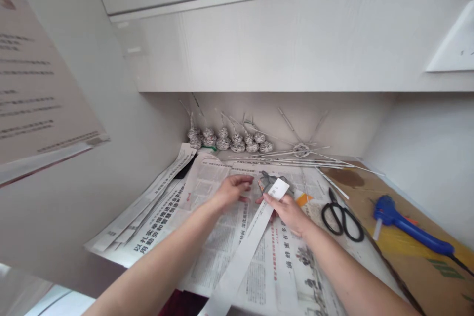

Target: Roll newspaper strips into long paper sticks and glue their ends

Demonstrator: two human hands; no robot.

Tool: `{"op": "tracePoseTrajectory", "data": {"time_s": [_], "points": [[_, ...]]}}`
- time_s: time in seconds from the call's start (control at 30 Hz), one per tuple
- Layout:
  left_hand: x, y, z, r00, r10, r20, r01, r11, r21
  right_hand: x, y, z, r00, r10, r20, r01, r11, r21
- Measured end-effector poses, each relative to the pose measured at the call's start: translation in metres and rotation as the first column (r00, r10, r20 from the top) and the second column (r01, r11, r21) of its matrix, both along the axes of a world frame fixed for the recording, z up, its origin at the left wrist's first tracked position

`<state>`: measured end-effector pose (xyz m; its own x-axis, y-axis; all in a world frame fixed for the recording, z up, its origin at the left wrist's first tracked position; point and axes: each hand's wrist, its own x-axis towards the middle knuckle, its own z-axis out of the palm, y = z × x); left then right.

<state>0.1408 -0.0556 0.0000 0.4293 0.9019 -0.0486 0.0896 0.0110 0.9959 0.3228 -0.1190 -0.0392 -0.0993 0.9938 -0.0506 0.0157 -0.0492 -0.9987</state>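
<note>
A long white paper strip (247, 247), with some print on it, runs from the near edge of the table up to my right hand (287, 211). The thumb and fingers of that hand pinch the strip close to its far end. To the left, my left hand (234, 190) hovers over the newspaper, fingers curved and apart, with nothing in it. Just beyond the strip's end lies a crumpled grey thing (267, 180), partly covered by the strip; its kind I cannot make out. Newspaper sheets (207, 197) lie spread under both hands.
Black-handled scissors (342, 219) and a blue glue gun (411, 229) lie at the right, the gun on cardboard (444, 271). Several woven gourd shapes (223, 140) line the back wall beside thin paper sticks (289, 162). Cut strips (148, 202) are stacked left.
</note>
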Motion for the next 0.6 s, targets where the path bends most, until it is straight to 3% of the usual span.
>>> {"op": "tracePoseTrajectory", "data": {"time_s": [0.03, 0.1, 0.27, 0.4, 0.6], "points": [[0.009, -0.011, -0.002, 0.993, -0.038, 0.114, 0.050, 0.993, -0.109, 0.000, 0.000, -0.001, 1.000, -0.003, -0.003, 0.003, 1.000, 0.008], [0.021, -0.026, -0.005, 0.976, -0.065, 0.210, 0.109, 0.973, -0.203, 0.000, 0.000, -0.003, 1.000, -0.020, -0.006, 0.020, 0.999, 0.036], [0.024, -0.030, -0.018, 0.950, -0.191, 0.246, 0.243, 0.949, -0.201, -0.002, 0.000, -0.003, 0.999, -0.047, 0.007, 0.046, 0.997, 0.065], [0.019, -0.025, -0.031, 0.957, -0.176, 0.230, 0.224, 0.952, -0.207, -0.005, -0.004, 0.001, 0.994, -0.014, 0.104, 0.006, 0.997, 0.072], [0.018, -0.020, -0.037, 0.948, -0.187, 0.257, 0.240, 0.951, -0.195, -0.011, -0.011, 0.004, 0.939, -0.103, 0.329, 0.035, 0.978, 0.206]]}}
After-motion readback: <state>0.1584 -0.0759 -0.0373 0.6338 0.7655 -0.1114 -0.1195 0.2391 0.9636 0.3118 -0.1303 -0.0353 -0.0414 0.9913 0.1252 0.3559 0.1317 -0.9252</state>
